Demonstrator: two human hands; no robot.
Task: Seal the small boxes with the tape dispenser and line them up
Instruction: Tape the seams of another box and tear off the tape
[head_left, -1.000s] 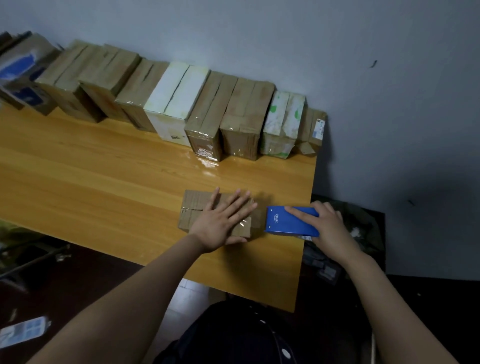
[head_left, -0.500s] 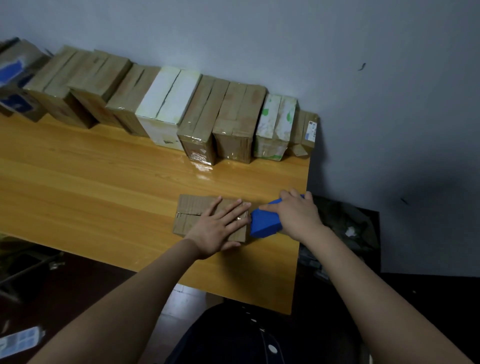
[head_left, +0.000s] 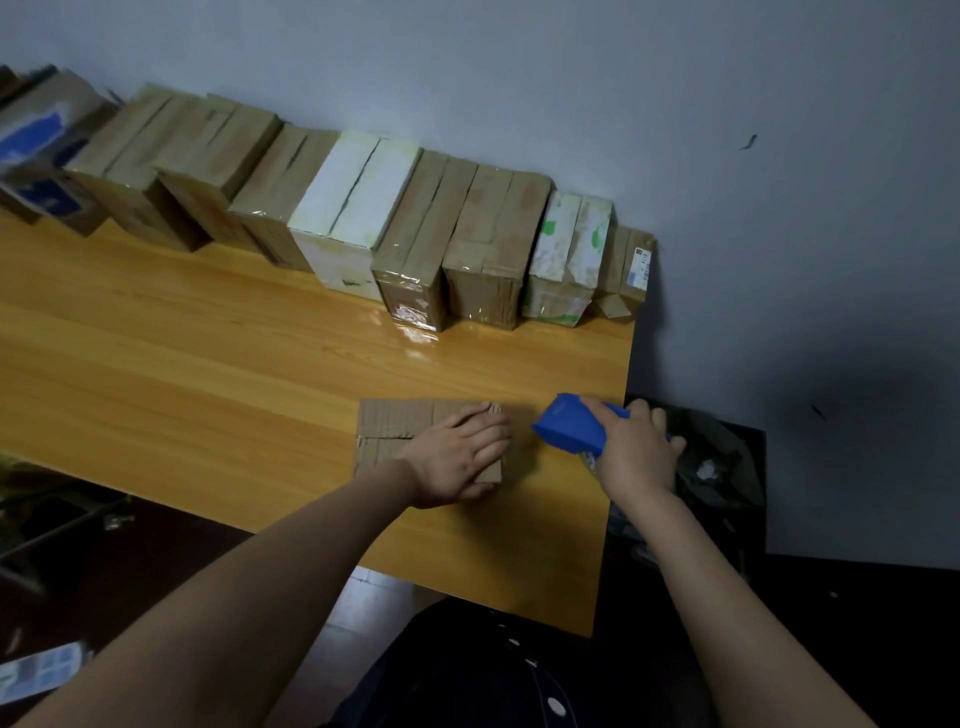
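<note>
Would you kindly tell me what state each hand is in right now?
Left hand: open, fingers flat on the cardboard box.
Right hand: closed, gripping the blue tape dispenser.

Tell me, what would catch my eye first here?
The bright blue tape dispenser, gripped by the right hand at the right edge of the orange wooden table, stands out first. Just left of it, the left hand presses on a small cardboard box. Behind them, a long row of boxes lines the grey wall.
</note>
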